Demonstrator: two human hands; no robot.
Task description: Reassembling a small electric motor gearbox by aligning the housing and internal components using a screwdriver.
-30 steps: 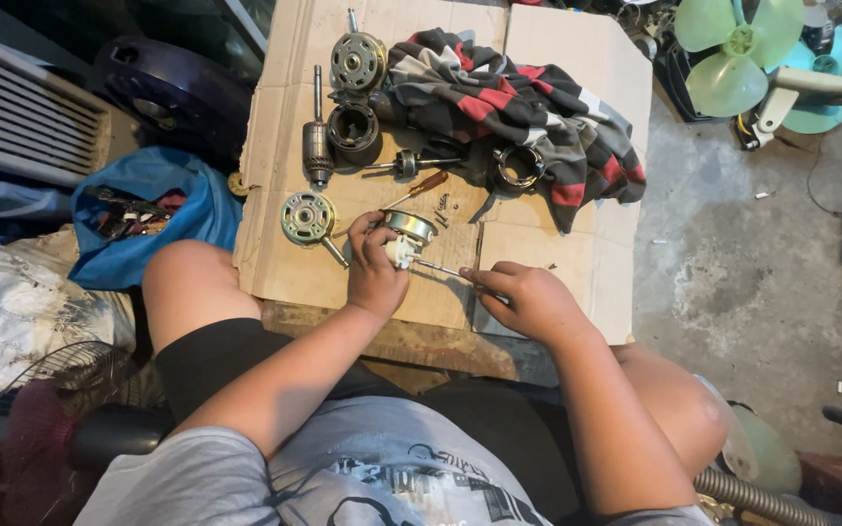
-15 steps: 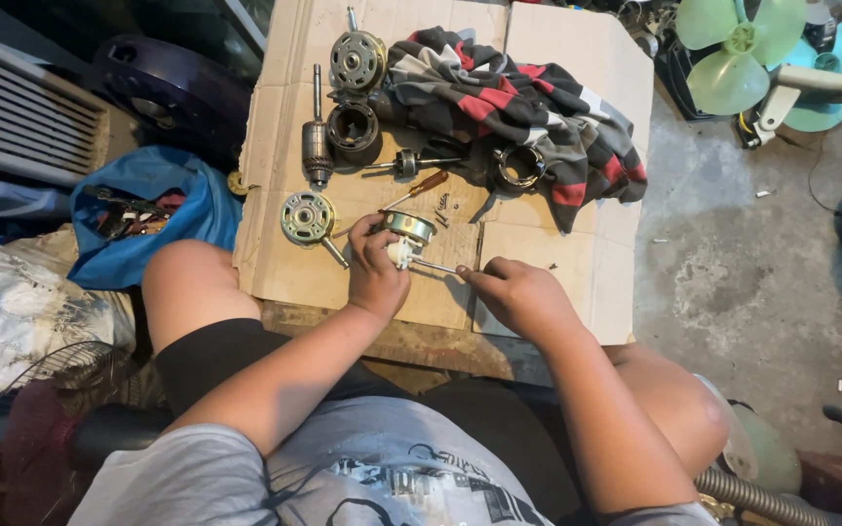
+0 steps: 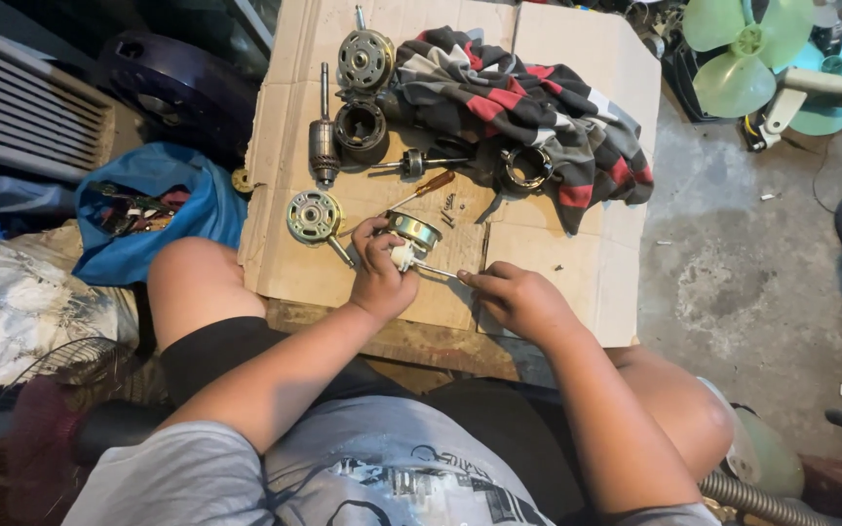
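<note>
on the flat brown cardboard sheet | left hand closed around small round silver metal motor part | right hand pinching thin metal tool touching the part | orange-handled screwdriver just beyond | red-grey striped cloth further back

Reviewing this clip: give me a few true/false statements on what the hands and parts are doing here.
1. The left hand grips a small round motor part. True.
2. The right hand is empty. False: it holds a thin metal tool against the part.
3. The work lies on cardboard. True.
4. The striped cloth covers the blue bag. False: the cloth lies on the cardboard; the bag sits beside it.
</note>
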